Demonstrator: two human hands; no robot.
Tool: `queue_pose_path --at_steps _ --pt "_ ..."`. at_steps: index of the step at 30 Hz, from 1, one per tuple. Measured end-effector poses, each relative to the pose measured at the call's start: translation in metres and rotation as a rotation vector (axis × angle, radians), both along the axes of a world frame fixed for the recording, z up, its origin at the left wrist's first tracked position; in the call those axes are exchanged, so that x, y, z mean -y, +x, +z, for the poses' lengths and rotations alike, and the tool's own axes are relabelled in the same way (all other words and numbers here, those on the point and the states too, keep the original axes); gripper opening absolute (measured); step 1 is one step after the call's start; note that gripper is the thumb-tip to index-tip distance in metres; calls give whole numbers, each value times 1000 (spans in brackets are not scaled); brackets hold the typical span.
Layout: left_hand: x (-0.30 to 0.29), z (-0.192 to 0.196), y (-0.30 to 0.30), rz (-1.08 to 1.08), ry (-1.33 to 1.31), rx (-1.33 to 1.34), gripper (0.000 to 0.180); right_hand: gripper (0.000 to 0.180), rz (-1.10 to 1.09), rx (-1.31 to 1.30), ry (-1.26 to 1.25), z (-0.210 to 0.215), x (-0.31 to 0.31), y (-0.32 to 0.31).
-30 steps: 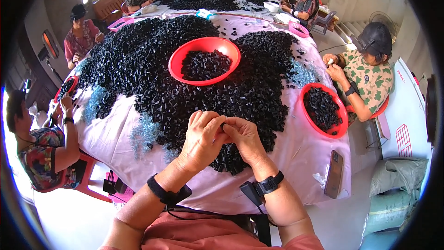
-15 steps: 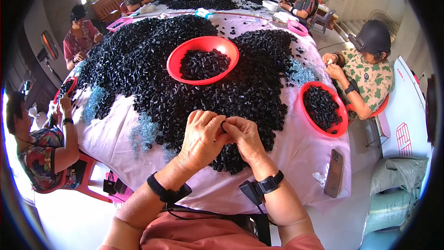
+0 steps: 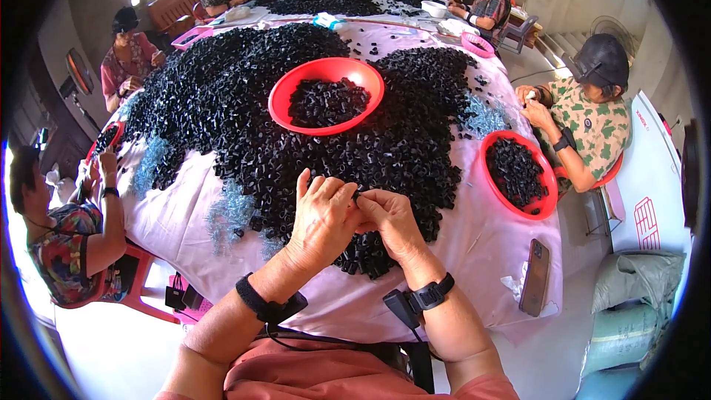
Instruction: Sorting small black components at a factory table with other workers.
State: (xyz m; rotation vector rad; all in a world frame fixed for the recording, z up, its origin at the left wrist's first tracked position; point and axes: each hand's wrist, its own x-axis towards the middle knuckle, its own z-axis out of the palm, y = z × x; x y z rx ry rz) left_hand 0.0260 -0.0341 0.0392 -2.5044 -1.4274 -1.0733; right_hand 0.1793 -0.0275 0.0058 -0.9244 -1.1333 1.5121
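My left hand and my right hand meet over the near side of a big heap of small black curved plastic pieces. Pinched between the fingertips of both is one small black piece, mostly hidden by the fingers. The left forefinger sticks up, off the piece. Beyond my hands, a red bowl rests on the heap with more of these pieces inside. Thin clear bluish trimmings lie along the heap's left edge.
The table has a pale pink cloth. At right are another red bowl of black pieces and a phone. A person in a leaf-patterned shirt sits at right, one in a floral shirt at left; several others sit farther off.
My left forefinger has lifted away from the piece, and both hands have shifted very slightly. The small black piece stays between my fingertips.
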Motion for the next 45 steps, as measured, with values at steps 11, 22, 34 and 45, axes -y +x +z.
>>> queue_pose_path --at_steps 11,22,34,45 --pt "-3 -6 4 -113 106 91 31 23 -32 -52 46 -8 -2 -1" --pt "-5 6 -2 -77 -17 174 29 29 -43 -116 -19 -1 -1 2" --pt "-38 30 -29 -152 -458 106 35 27 -135 -104 39 -3 -8 6" --pt "-48 2 -29 -260 -319 115 16 30 -244 -130 90 0 -8 7"
